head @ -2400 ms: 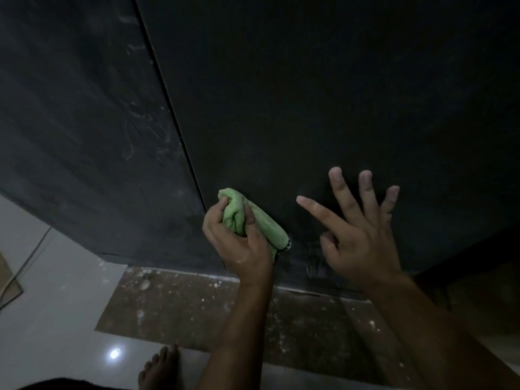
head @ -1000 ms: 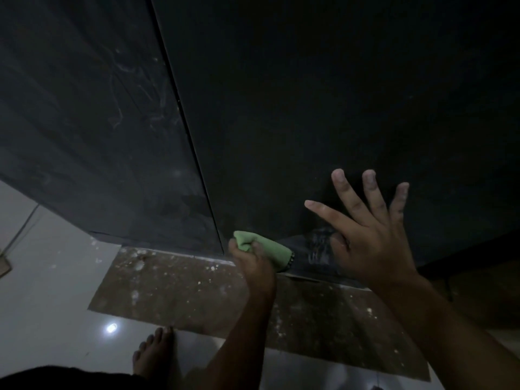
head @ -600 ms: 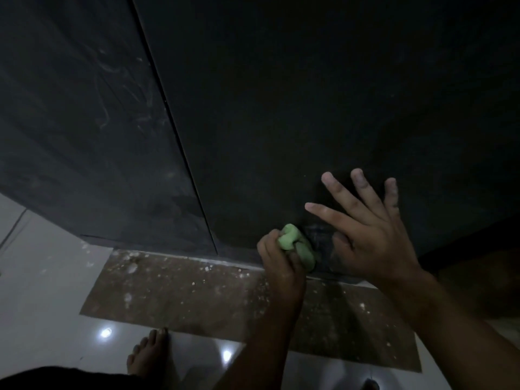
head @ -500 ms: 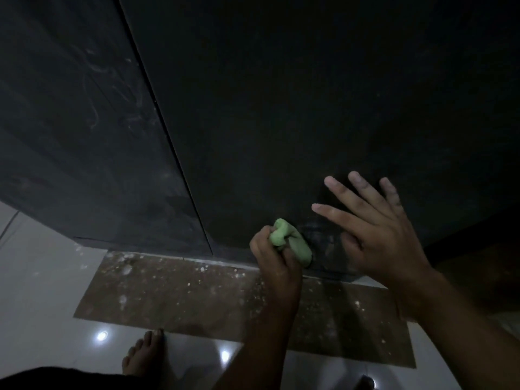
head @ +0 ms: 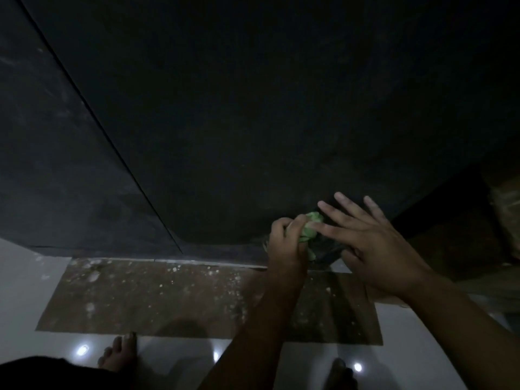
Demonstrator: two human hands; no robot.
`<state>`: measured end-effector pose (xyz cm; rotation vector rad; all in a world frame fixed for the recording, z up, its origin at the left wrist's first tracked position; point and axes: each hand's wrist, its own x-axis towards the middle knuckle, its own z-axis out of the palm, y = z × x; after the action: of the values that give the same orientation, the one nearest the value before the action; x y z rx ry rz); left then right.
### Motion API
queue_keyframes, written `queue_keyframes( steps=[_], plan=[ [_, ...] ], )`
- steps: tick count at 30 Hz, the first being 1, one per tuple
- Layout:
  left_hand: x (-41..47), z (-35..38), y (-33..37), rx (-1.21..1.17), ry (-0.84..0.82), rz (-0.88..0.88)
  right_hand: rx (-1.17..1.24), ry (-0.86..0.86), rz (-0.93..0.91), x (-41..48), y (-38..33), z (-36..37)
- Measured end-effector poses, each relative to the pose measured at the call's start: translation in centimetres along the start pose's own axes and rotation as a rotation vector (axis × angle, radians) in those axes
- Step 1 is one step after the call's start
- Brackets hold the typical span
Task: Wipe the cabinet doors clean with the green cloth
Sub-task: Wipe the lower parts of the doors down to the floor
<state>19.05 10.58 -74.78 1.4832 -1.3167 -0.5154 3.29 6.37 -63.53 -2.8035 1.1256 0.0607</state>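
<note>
Two dark cabinet doors fill the upper view: the right door [head: 281,122] and the left door [head: 50,153], split by a thin slanted gap. My left hand [head: 287,243] grips the bunched green cloth [head: 311,225] against the bottom edge of the right door. My right hand [head: 371,243] has its fingers spread and straight, lying just right of the cloth, the forefinger crossing over part of it. Much of the cloth is hidden by both hands.
Below the doors lies a brown speckled floor strip [head: 168,299], then glossy white tiles [head: 22,291] with light reflections. My bare left foot [head: 119,354] and right foot [head: 337,372] stand on the tiles. A brown object [head: 506,220] sits at the far right.
My left hand has carried the cloth down and rightward along the bottom of the right door. It now sits beside my right hand, whose forefinger overlaps the cloth.
</note>
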Motion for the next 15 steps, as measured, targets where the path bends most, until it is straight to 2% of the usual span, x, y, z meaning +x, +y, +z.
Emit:
queue_keyframes(
  steps=[2,4,7,9,11,15],
  plan=[
    [0.0,-0.1,0.5,0.06,-0.058,-0.012,0.058,0.06,0.008,-0.3,0.0,-0.4],
    [0.0,-1.2,0.8,0.044,-0.023,-0.063,0.119,0.197,0.084,-0.6,0.1,-1.0],
    [0.3,-3.9,1.5,-0.023,0.275,-0.082,0.238,0.424,0.235,-0.7,0.4,-1.9],
    [1.4,-6.1,2.2,-0.026,0.484,-0.101,0.222,0.531,0.268,-0.5,0.2,-2.4],
    [3.1,-8.5,3.4,-0.013,0.664,-0.027,0.241,0.622,0.324,-0.5,-0.1,-2.9],
    [6.1,-11.5,6.7,-0.123,0.852,0.0,0.272,0.703,0.455,-1.1,-0.8,-3.8]
  ],
)
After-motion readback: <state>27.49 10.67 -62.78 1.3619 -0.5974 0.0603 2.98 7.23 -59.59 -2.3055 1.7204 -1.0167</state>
